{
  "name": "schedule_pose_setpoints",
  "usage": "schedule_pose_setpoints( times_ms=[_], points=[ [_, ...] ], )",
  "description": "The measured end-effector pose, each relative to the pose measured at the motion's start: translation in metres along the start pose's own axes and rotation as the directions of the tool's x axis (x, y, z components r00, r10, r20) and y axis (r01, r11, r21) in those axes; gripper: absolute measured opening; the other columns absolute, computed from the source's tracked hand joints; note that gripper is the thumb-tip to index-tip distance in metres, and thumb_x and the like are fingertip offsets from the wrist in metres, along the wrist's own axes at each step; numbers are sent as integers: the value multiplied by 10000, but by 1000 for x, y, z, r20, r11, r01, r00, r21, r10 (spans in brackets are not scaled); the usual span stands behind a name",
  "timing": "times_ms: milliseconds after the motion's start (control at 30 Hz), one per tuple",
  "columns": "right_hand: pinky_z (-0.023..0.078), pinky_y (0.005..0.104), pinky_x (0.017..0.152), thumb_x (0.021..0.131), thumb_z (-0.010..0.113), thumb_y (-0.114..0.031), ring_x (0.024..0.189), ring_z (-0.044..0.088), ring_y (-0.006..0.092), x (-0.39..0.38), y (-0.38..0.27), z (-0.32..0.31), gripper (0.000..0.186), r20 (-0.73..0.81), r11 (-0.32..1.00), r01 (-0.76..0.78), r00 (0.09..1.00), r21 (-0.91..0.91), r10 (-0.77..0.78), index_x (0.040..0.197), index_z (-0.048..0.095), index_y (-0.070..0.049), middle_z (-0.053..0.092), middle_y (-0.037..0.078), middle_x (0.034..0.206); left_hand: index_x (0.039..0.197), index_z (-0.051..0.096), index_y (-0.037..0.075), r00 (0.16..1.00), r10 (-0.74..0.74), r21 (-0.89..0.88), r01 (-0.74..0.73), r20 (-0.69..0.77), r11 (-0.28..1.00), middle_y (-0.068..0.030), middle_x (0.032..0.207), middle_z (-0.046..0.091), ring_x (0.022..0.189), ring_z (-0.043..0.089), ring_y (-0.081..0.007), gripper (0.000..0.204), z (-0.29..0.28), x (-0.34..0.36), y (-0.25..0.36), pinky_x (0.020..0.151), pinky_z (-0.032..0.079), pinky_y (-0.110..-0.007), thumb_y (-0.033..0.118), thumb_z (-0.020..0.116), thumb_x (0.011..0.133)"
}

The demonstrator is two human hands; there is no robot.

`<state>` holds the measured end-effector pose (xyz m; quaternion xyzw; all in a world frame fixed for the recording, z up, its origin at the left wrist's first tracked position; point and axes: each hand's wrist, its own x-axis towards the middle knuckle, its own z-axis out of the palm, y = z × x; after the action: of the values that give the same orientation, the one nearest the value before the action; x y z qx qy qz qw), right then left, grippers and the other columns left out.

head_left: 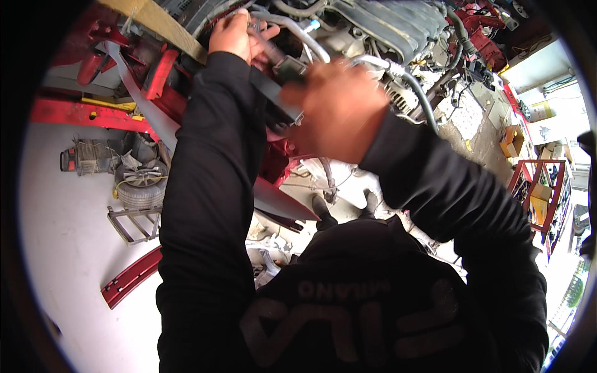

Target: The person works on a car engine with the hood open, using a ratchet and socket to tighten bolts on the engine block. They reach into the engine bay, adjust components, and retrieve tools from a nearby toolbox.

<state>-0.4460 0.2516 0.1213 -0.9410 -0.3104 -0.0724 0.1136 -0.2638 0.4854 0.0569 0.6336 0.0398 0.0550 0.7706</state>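
My left hand is up in the engine bay, its fingers bent around the upper end of a slim dark tube-like piece. What the fingers grip is partly hidden. To its right my right hand, smeared by motion, is beside the lower end of that piece; its fingers cannot be made out. Below the dark piece lies a black box-shaped part with a flat upper edge. A grey metal pipe with a light blue cap runs just behind both hands.
The engine fills the far side, with a black hose at right. A wooden beam crosses at upper left. Left on the floor are a wheel, a metal frame and a red strip. A red rack stands right.
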Motion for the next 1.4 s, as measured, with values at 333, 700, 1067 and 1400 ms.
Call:
schedule_pose_setpoints(
  times_ms=[333,700,1067,1400],
  points=[
    [606,560,901,935,862,-401,1090,731,428,-1,9,22,402,-123,999,24,992,43,-19,1256,779,-172,687,211,1148,1387,584,127,997,-22,-132,11,-76,991,-115,1030,712,901,820,-458,349,-2,19,-9,690,644,-519,376,645,1151],
    [613,519,893,912,887,-343,1051,730,413,3,15,23,387,-91,998,54,994,-8,-55,1221,780,-136,707,230,1159,1370,553,144,997,-76,-122,72,-28,990,-151,1067,725,925,823,-454,319,2,24,-6,604,623,-541,376,616,1161],
    [609,514,850,931,896,-234,970,746,414,9,-7,23,375,-42,994,98,995,53,-96,1226,725,-77,713,230,1032,1354,639,-72,916,385,768,-164,-115,619,-250,1260,754,1070,794,-357,533,11,37,-13,807,707,-440,411,599,1134],
    [606,524,887,964,814,-202,999,743,447,15,-1,32,234,-90,977,153,986,152,-140,1153,738,-87,729,229,1001,1252,741,-12,950,255,583,-105,-181,806,-289,1242,782,1267,727,-436,585,17,34,-15,1097,561,-509,526,707,1022]
  ],
)
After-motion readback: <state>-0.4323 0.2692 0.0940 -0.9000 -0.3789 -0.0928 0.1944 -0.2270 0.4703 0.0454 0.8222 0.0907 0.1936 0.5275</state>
